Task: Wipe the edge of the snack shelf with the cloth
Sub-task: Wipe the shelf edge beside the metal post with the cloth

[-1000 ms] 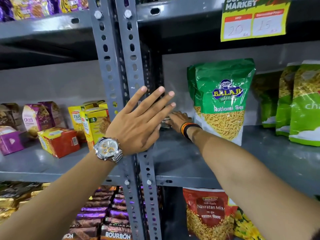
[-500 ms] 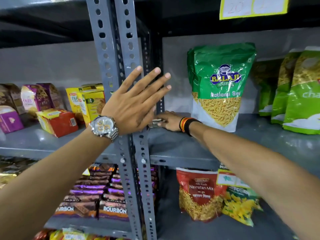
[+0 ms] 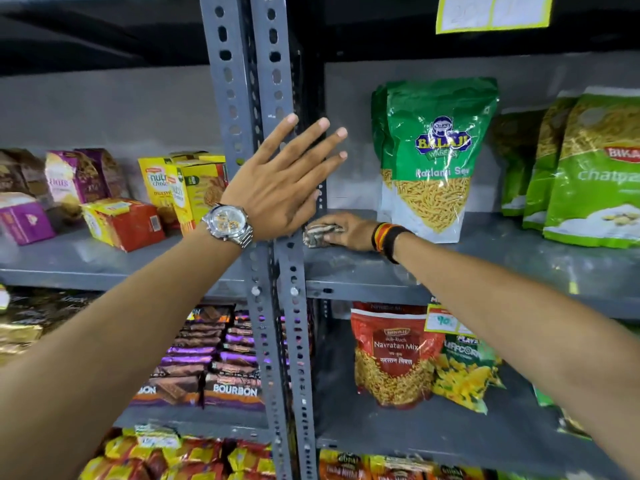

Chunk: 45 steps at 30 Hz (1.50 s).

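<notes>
My right hand [image 3: 349, 230], with striped bands at the wrist, presses a small crumpled grey cloth [image 3: 318, 234] onto the left end of the grey snack shelf [image 3: 363, 275], right beside the perforated steel uprights [image 3: 277, 258]. My left hand [image 3: 287, 181], wearing a silver watch, rests flat with fingers spread against those uprights, just above and left of the cloth. A green Balaji Ratlami Sev bag [image 3: 436, 157] stands upright directly behind my right wrist.
More green snack bags [image 3: 588, 168] stand at the right of the same shelf. Biscuit boxes [image 3: 187, 192] and a red box [image 3: 124, 223] fill the left bay. A red Navratan Mix bag [image 3: 394, 355] and Bourbon packs [image 3: 228, 386] sit on the shelf below. A yellow price tag [image 3: 491, 12] hangs above.
My right hand has slid the cloth a little toward the front along the shelf's left end. The view has tilted downward. My left hand stays flat on the uprights.
</notes>
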Motion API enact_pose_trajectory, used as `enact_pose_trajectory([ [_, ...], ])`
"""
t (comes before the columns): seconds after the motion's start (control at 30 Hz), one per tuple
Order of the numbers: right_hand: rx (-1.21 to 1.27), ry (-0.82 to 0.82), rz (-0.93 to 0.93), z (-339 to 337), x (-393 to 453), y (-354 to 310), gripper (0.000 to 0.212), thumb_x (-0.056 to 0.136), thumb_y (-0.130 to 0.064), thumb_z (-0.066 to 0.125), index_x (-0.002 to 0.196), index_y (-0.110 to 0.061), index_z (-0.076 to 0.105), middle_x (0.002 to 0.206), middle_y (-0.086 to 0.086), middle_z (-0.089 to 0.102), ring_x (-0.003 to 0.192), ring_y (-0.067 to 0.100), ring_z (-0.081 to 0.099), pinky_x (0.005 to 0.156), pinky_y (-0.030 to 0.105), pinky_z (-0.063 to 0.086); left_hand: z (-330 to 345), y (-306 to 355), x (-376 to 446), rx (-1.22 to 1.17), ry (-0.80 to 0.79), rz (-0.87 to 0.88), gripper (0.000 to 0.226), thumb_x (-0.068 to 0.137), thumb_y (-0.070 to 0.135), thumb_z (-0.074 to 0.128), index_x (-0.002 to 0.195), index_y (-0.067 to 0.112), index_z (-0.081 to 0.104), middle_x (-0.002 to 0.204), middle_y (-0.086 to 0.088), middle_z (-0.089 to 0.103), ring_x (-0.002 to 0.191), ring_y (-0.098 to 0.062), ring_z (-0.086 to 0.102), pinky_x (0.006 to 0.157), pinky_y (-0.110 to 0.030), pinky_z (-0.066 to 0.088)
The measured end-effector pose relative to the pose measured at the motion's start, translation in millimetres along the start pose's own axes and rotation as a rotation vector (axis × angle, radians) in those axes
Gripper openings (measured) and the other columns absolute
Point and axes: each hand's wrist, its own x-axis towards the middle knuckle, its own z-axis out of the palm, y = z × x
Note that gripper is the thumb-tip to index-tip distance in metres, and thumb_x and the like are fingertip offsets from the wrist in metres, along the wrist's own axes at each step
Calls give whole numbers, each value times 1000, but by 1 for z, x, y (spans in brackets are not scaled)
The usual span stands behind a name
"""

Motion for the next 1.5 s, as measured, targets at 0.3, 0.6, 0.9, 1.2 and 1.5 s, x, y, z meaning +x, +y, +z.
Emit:
enact_pose_trajectory([
  [0.3,-106,-147,-17,-10,-27,-1,43,101,-43,39,144,-45,37,149,1,37,140,20,32,111,29,21,-1,0,1,-3,12,-7,65,101,33,25,161,12,15,170,-10,6,157,-31,2,125,-57,1],
  [0.6,89,-11,-50,-4,-18,-19,36,98,-15,53,134,-19,56,125,-1,61,112,11,55,94,17,43,-1,1,1,4,12,-19,63,103,33,28,162,13,16,170,-9,8,157,-29,3,125,-58,6],
  [0.9,20,-123,-135,12,-10,-16,41,96,-26,58,136,-25,54,131,4,51,122,17,50,111,32,35,2,2,1,-7,24,-20,62,103,33,29,162,14,18,170,-8,10,157,-29,5,125,-58,6],
  [1.2,170,31,-111,-17,-50,0,37,94,-21,60,130,-25,58,126,-2,65,116,14,60,108,37,44,2,3,2,-6,14,-34,62,103,33,28,162,15,17,170,-8,8,157,-29,3,124,-59,6],
  [1.5,74,-79,-158,-3,-80,-8,40,94,-21,61,132,-32,58,118,-3,55,110,15,58,98,24,43,3,3,1,-4,20,-27,63,103,33,30,162,15,18,170,-8,9,157,-29,3,124,-59,6],
])
